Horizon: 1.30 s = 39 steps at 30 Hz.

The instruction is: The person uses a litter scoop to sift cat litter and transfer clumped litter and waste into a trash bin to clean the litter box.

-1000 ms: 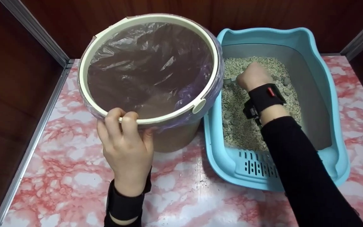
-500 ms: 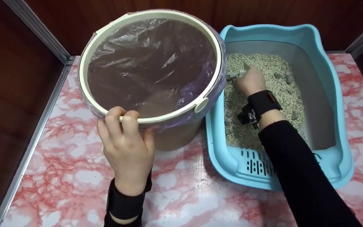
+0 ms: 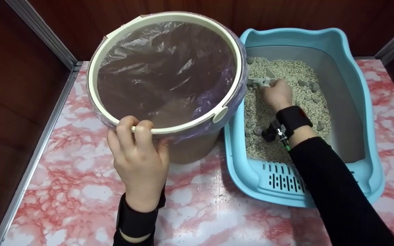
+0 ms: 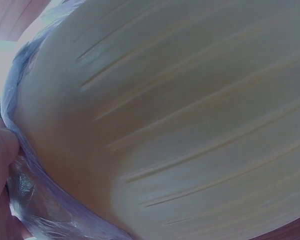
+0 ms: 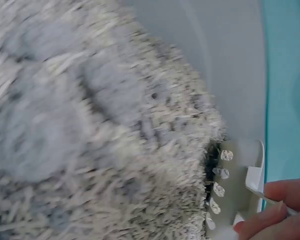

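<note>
My left hand [image 3: 139, 160] holds the near rim of a round cream trash bin [image 3: 180, 130], fingers hooked over the edge and thumb outside. A thin clear-purple plastic bag [image 3: 162, 75] lines the bin and folds over its rim. In the left wrist view, the ribbed bin wall [image 4: 190, 125] fills most of the frame. My right hand [image 3: 279, 95] grips the handle of a pale litter scoop [image 3: 263, 81] at the left side of the blue litter box [image 3: 359, 89]. The slotted scoop blade [image 5: 237, 170] stands against the pellet litter [image 5: 155, 165], with bits showing in its slots.
Grey clumps [image 3: 311, 85] lie on the litter at the right, and more sit along the left side. The box's near end has a slotted step [image 3: 282, 177]. Dark wooden walls [image 3: 217, 7] enclose the red-and-white marbled floor [image 3: 70, 181]. Bin and box stand side by side.
My right hand has come back slightly toward me, and more of the scoop shows. A clump now shows at the litter's far left corner. My left hand keeps its hold on the rim.
</note>
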### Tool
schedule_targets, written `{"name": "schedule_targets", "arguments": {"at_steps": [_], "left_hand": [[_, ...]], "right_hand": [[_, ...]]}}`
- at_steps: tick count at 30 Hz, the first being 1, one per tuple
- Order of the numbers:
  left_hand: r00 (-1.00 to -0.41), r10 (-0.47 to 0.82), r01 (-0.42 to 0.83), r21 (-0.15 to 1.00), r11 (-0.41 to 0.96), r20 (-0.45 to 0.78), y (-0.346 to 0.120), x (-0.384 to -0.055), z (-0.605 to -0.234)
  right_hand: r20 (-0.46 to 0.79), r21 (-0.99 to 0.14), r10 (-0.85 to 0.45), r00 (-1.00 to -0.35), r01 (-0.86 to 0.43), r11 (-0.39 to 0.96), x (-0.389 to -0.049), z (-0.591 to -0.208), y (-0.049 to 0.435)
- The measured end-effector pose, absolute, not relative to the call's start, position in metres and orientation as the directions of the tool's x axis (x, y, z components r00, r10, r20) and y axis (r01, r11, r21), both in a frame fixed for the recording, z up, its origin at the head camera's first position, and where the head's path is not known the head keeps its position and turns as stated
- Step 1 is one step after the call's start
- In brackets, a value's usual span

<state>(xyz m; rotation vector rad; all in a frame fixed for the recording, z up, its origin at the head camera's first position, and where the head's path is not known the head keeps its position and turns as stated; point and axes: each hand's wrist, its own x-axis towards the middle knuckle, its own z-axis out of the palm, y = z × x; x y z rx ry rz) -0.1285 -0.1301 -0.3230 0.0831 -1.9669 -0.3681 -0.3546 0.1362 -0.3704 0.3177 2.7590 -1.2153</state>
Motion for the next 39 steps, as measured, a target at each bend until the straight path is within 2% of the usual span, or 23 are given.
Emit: {"name": "schedule_targets", "arguments": {"at_steps": [5, 10, 21, 28, 33, 39], "left_hand": [[-0.416, -0.224, 0.116, 0.296, 0.948, 0.881, -0.131, -0.128, -0.323], [-0.417, -0.22, 0.12, 0.294, 0.948, 0.882, -0.13, -0.128, -0.324], [-0.414, -0.227, 0.117, 0.299, 0.947, 0.881, -0.131, -0.129, -0.326], [-0.422, -0.239, 0.111, 0.311, 0.944, 0.875, -0.135, -0.127, -0.326], [-0.413, -0.235, 0.117, 0.307, 0.944, 0.88, -0.139, -0.127, -0.325], [-0.401, -0.23, 0.121, 0.3, 0.946, 0.887, -0.145, -0.128, -0.324]], "right_hand": [[-0.076, -0.69, 0.145, -0.986, 0.157, 0.706, -0.352, -0.375, 0.135], [-0.034, -0.684, 0.152, -0.988, 0.134, 0.717, -0.35, -0.38, 0.135], [-0.175, -0.731, 0.159, -0.972, 0.236, 0.64, -0.344, -0.367, 0.143], [-0.165, -0.722, 0.113, -0.98, 0.198, 0.663, -0.326, -0.336, 0.158], [-0.068, -0.709, 0.095, -0.993, 0.116, 0.696, -0.307, -0.323, 0.175], [0.112, -0.693, 0.097, -0.989, -0.008, 0.721, -0.287, -0.331, 0.187]]}}
